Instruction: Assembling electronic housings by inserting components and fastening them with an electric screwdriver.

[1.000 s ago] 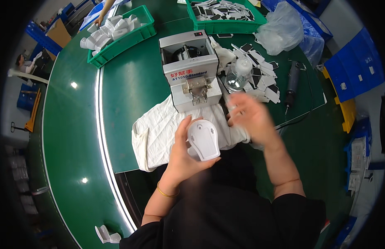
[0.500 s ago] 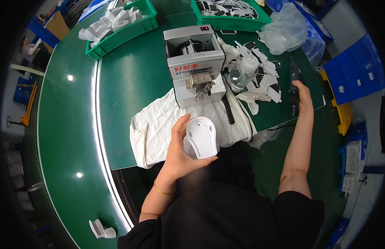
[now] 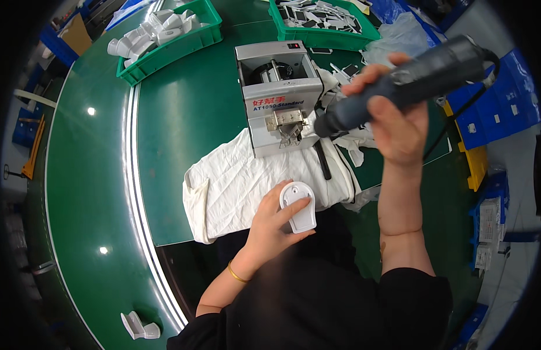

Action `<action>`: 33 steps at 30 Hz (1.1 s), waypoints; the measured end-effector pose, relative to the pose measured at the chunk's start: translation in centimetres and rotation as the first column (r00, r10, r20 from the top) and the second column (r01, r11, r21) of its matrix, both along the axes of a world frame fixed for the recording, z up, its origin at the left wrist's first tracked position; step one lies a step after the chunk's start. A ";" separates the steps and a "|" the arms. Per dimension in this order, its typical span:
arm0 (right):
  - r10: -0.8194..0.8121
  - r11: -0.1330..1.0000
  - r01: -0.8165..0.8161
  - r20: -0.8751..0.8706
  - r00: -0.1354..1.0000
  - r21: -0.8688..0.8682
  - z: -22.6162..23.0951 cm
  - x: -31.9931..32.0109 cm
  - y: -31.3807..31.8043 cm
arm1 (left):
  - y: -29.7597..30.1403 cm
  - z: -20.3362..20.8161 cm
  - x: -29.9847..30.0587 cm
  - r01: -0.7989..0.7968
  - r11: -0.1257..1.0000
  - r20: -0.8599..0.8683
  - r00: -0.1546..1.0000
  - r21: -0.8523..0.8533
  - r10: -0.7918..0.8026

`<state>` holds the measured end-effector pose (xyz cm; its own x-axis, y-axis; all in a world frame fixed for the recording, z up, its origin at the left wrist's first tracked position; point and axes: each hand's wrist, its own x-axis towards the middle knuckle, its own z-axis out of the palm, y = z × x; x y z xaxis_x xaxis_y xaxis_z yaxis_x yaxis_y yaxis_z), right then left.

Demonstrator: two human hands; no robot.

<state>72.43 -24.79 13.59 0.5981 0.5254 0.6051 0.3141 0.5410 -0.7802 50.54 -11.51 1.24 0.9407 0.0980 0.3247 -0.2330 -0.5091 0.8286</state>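
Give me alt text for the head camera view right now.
A person's right hand holds a dark corded power tool, while the left hand holds a white plastic part near the edge of a green table. A white cloth lies in front of a silver machine, with green bins of parts farther back.

Housing [image 3: 306, 221]: plain white. Power screwdriver [image 3: 425, 76]: dark grey, cord [image 3: 461, 111] black. Machine [image 3: 270, 93]: silver-grey, lettered in red and dark blue. Cloth [image 3: 235, 181]: creased white, unpatterned. Tabletop [image 3: 194, 105]: deep green, glossy. Left crate [image 3: 172, 57]: green; its parts [image 3: 145, 44], white. Right crate [image 3: 332, 39]: green; its flat pieces [image 3: 323, 18], white with black panels. Bangle [image 3: 238, 274]: gold. Shirt [image 3: 305, 303]: black.
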 end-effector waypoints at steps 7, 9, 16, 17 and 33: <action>-0.053 0.967 0.082 0.123 0.991 -0.242 0.4 -1.8 4.6 | -0.5 -1.1 -0.5 -0.060 0.989 0.071 0.996 0.133 0.051; 0.005 0.983 -0.010 -0.028 1.000 -0.185 0.6 -2.3 4.6 | -0.3 -1.3 -0.7 -0.063 0.989 0.073 0.996 0.135 0.054; -0.228 0.861 0.390 0.437 0.870 -0.327 2.4 -1.6 6.4 | -0.7 -1.5 -0.6 -0.100 0.985 0.126 0.989 0.142 0.083; -0.226 0.862 0.387 0.436 0.871 -0.326 2.1 -1.5 6.9 | -0.7 -1.5 -0.6 -0.103 0.984 0.126 0.988 0.144 0.085; -0.052 0.929 0.103 0.151 0.987 -0.355 1.5 -9.4 1.4 | -0.8 -1.9 -0.7 -0.122 0.983 0.143 0.984 0.139 0.102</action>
